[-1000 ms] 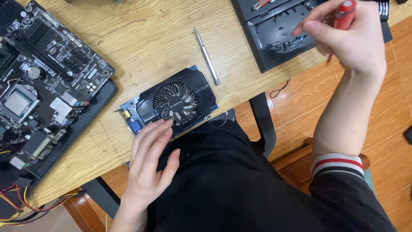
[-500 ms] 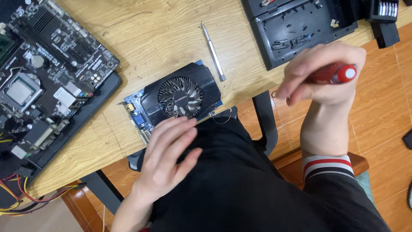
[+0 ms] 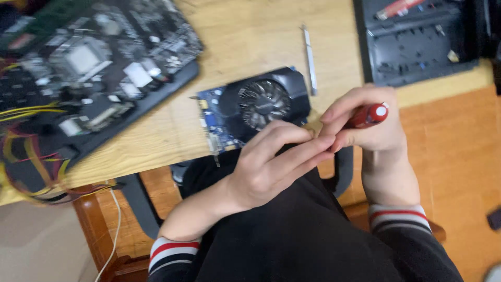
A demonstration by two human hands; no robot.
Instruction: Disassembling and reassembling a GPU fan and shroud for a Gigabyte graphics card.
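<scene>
My hands can slide on the bare worktop (image 3: 250, 36) above the fan card (image 3: 255, 107). The big board (image 3: 99, 68) blocks the left, the black tray (image 3: 417, 52) the right, a thin tool (image 3: 310, 60) between.

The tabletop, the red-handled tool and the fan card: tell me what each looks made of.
Tabletop: pale wood or wood veneer, matte, with visible grain.
Red-handled tool in the right hand: glossy red handle with a white end cap, likely plastic; its tip is hidden.
Fan card: blue circuit board under a black fan shroud with a slight sheen, probably plastic.
</scene>
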